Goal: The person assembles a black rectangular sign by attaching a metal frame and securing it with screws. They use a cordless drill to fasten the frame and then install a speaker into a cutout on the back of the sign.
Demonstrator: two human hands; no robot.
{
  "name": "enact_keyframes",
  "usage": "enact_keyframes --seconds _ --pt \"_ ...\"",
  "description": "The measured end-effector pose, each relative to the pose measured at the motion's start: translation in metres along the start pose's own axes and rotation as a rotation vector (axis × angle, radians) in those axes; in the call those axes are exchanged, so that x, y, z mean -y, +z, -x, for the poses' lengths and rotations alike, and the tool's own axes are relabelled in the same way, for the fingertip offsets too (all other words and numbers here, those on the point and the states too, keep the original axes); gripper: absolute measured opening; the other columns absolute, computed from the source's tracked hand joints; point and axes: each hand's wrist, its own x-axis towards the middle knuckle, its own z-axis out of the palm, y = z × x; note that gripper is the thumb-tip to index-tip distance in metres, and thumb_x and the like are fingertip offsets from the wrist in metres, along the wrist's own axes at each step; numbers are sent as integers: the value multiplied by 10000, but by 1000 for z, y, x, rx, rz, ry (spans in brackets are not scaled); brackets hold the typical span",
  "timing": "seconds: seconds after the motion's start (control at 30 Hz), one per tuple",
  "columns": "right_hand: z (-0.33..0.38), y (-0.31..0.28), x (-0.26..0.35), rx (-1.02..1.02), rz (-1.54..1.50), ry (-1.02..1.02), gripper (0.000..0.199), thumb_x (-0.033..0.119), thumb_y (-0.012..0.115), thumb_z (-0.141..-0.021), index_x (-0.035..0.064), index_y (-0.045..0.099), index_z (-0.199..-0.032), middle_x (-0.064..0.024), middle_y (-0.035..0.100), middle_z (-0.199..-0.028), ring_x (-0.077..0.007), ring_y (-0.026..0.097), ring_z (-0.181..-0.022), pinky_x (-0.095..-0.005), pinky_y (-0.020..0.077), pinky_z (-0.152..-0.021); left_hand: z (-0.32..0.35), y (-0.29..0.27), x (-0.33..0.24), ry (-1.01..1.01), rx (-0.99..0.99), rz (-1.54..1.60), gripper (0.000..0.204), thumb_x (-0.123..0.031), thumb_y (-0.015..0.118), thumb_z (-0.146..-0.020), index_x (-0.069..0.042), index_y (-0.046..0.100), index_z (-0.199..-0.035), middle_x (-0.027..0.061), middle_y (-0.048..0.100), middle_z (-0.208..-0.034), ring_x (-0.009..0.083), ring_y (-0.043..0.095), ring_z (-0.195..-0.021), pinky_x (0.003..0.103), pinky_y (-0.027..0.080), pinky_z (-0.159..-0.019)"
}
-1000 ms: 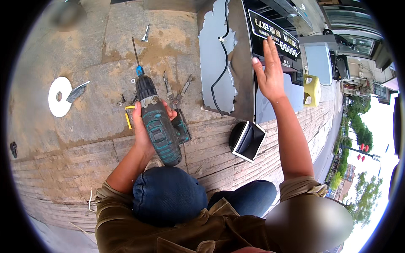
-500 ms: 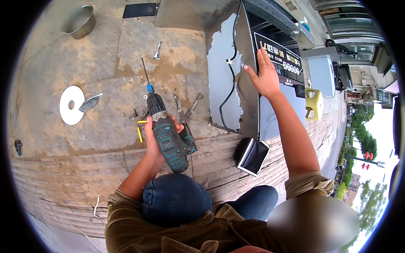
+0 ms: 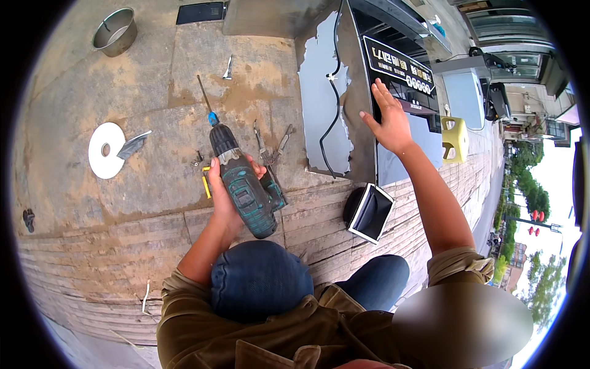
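Note:
A black and teal cordless drill [image 3: 243, 184] rests in my left hand [image 3: 222, 194], whose fingers wrap its body. Its long thin bit [image 3: 204, 93], with a blue collar at the base, points away from me. My right hand [image 3: 391, 123] is spread open with nothing in it, at the front edge of a metal appliance [image 3: 367, 129]. Whether the palm presses on that surface I cannot tell. A black label panel [image 3: 399, 64] lies just beyond the fingertips. Along the appliance's peeling grey side runs a black cable [image 3: 322, 138].
Pliers [image 3: 284, 141] and a yellow-handled tool [image 3: 206, 184] lie on the ground by the drill. Farther left are a white disc [image 3: 98, 157] and a metal pot [image 3: 126, 40]. A black box with a white rim [image 3: 373, 212] sits near my knee; a yellow stool [image 3: 453, 140] stands right.
My right hand has shifted slightly nearer to me along the appliance front, away from the label panel. The drill stays in my left hand, nearly unmoved. The whole view has tilted a little.

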Motion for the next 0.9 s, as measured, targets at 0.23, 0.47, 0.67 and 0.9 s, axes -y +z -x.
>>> enact_keyframes --seconds 0.23,0.47,0.67,0.9 --pt "93 8 8 -30 -29 -37 712 309 631 -842 -16 344 -1407 -164 281 -1508 -321 285 -1388 -514 264 -1093 7 5 -6 25 -41 -9 690 -657 338 -872 -14 567 -974 112 592 -778 269 601 -823 367 468 -820" --pt "76 -26 -18 -86 -160 -15 543 301 584 -885 41 465 -1346 -113 420 -1441 -309 424 -1297 -485 292 -1082 10 11 1 13 -33 -5 682 -650 345 -868 -10 566 -954 121 588 -771 277 584 -796 370 465 -805" --pt "17 -16 -26 -479 -54 30 525 361 514 -943 67 448 -1373 -89 386 -1471 -317 429 -1297 -368 358 -1048 8 22 13 -26 -85 -54 647 -627 327 -886 -19 541 -935 113 557 -748 269 552 -763 356 430 -708" --pt "-31 44 -39 -367 0 159 644 475 418 -949 18 376 -1401 -169 339 -1477 -320 307 -1372 -480 277 -1088 2 29 28 -84 -142 -120 639 -629 328 -885 -26 538 -920 102 554 -740 265 541 -745 351 414 -702"
